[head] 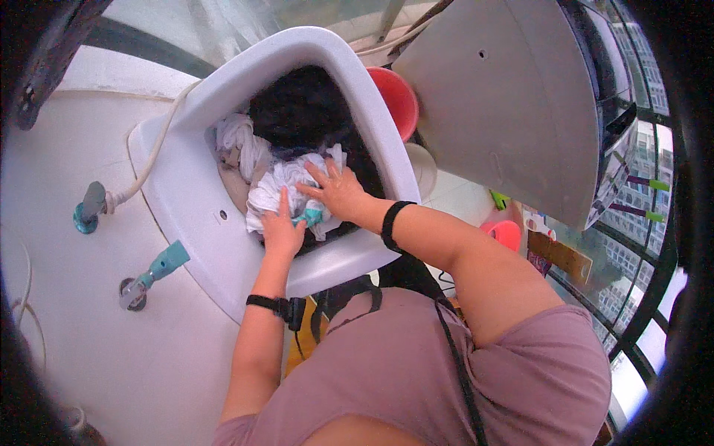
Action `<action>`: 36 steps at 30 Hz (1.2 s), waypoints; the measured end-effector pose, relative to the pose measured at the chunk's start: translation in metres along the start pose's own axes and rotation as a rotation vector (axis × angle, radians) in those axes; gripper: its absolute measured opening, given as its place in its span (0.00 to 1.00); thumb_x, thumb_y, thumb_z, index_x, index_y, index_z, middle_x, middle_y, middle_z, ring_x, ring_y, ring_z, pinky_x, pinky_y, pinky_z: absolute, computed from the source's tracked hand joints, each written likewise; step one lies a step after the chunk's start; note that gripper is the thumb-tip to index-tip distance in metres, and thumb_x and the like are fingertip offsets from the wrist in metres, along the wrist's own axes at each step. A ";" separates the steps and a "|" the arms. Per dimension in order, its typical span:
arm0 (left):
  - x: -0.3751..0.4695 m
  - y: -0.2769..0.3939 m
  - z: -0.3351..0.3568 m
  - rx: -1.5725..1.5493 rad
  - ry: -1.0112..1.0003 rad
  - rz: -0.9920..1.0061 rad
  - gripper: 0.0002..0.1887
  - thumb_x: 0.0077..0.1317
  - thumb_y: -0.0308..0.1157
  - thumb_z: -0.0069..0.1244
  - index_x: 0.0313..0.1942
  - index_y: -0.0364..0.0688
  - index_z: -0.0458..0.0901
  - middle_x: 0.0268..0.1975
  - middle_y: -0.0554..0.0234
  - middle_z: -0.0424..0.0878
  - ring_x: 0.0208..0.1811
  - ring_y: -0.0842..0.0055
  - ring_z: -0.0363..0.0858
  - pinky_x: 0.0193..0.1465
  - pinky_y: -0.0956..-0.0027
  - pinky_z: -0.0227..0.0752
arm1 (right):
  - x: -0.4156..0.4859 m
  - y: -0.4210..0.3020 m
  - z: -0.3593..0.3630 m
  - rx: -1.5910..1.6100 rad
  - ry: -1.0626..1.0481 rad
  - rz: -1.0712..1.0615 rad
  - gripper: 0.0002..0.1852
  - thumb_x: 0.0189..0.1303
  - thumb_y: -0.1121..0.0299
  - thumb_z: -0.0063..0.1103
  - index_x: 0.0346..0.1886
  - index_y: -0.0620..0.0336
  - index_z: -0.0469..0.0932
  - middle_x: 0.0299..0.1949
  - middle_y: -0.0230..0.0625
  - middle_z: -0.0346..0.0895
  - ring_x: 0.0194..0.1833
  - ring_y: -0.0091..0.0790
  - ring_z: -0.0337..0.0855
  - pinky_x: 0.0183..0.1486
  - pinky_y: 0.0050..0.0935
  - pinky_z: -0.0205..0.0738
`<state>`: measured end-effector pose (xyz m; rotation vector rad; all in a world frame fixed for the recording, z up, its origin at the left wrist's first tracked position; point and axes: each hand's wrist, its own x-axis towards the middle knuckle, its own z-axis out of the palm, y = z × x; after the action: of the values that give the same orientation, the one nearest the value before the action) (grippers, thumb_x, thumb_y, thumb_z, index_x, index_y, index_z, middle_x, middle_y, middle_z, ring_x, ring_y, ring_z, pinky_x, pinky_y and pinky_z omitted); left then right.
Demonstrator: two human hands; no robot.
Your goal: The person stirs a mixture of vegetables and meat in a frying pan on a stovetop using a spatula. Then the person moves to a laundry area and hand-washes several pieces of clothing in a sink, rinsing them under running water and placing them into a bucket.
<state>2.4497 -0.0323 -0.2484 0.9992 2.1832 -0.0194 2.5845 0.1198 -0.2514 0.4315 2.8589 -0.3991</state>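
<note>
A bunched white cloth (273, 187) with a teal patch (309, 216) lies in a white sink (184, 206). My left hand (283, 231) rests on its near left side, index finger and thumb apart. On the cloth's right part lies my right hand (341, 192), fingers spread and palm down. More twisted white fabric (242, 142) sits against the basin's left side, beside a beige piece (231, 181). Dark fabric (298, 108) fills the far part of the basin and shows around the white cloth. The undersides of both hands are hidden.
A teal-handled tap (162, 265) reaches over the sink's left rim. Behind it, a pale hose (162, 139) runs from a second tap (89, 206). A red bucket (396, 103) and a large grey appliance (502, 100) stand right of the sink. Windows (625, 284) line the far right.
</note>
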 end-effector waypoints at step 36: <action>-0.024 0.017 -0.028 -0.291 0.460 0.093 0.29 0.61 0.44 0.59 0.60 0.41 0.74 0.49 0.44 0.82 0.50 0.55 0.81 0.55 0.58 0.72 | -0.035 0.010 -0.037 0.207 -0.011 -0.006 0.32 0.49 0.68 0.67 0.62 0.38 0.72 0.72 0.42 0.58 0.68 0.59 0.63 0.59 0.53 0.71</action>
<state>2.4547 -0.0278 -0.2079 1.0051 2.4470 0.6093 2.6140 0.1311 -0.2104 0.4555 2.8193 -0.7003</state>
